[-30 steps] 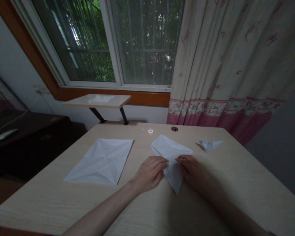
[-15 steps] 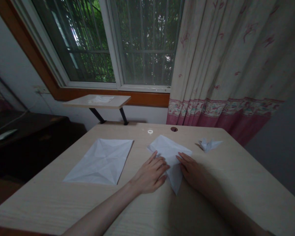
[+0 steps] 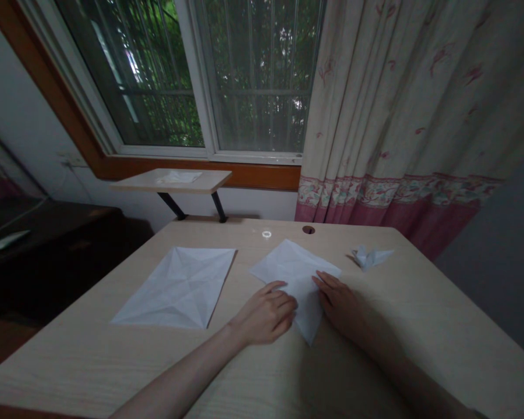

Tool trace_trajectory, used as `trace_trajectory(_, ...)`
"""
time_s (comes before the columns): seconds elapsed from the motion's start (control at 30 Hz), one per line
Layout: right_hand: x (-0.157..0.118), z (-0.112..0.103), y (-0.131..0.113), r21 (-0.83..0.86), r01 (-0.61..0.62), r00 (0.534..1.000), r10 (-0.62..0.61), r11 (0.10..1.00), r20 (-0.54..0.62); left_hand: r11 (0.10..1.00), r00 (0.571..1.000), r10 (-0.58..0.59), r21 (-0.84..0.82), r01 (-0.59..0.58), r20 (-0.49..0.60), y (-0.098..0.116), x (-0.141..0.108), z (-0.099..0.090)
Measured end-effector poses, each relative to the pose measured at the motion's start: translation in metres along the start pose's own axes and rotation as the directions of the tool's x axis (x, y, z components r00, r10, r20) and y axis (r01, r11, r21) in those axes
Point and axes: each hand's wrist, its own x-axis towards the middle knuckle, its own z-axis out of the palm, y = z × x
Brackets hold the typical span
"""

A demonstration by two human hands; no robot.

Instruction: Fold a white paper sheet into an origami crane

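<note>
A white sheet of paper [image 3: 290, 259] with fold creases lies on the table between my hands, one corner pointing towards me. My left hand [image 3: 268, 312] is at its lower left edge, fingers curled together; whether they pinch the paper is hidden. My right hand [image 3: 340, 299] rests on the paper's right side with its fingers stretched out. To the left lies a larger creased white sheet [image 3: 179, 288], spread flat. A small folded paper figure [image 3: 369, 257], shaped like a bird, sits to the right beyond my right hand.
The wooden table [image 3: 253, 378] has a round hole [image 3: 308, 230] and a small white ring [image 3: 266, 234] near its far edge. A raised shelf [image 3: 209, 181] holds more white paper [image 3: 182, 176] at the back left. Behind are a window and a curtain [image 3: 375, 116].
My left hand's fingers have drawn in and curled, moving slightly back from the paper. The paper's left corner now spreads further left. My right hand has hardly moved.
</note>
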Motion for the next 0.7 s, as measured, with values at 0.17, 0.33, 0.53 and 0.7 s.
trace_trajectory(0.17,-0.0006,0.0019,0.0017,-0.012,-0.018,1.000,0.018,1.000,-0.001,0.998,0.998,-0.057,0.003,0.057,0.001,-0.0001,-0.0006,0.0009)
trace_trajectory(0.33,-0.0012,0.0016,0.0016,-0.026,-0.003,1.000,0.002,1.000,-0.028,0.994,0.995,-0.102,0.043,0.102,-0.010,-0.0029,-0.0007,0.0026)
trace_trajectory(0.53,0.0005,-0.0049,-0.0013,-0.003,-0.002,0.998,0.002,1.000,-0.064,0.979,0.985,-0.173,0.111,0.173,-0.004,-0.0046,-0.0001,0.0000)
trace_trajectory(0.7,-0.0001,-0.0049,-0.0008,0.046,0.044,0.997,-0.041,0.998,-0.062,0.964,0.976,-0.215,0.155,0.214,-0.010,-0.0055,-0.0005,-0.0011)
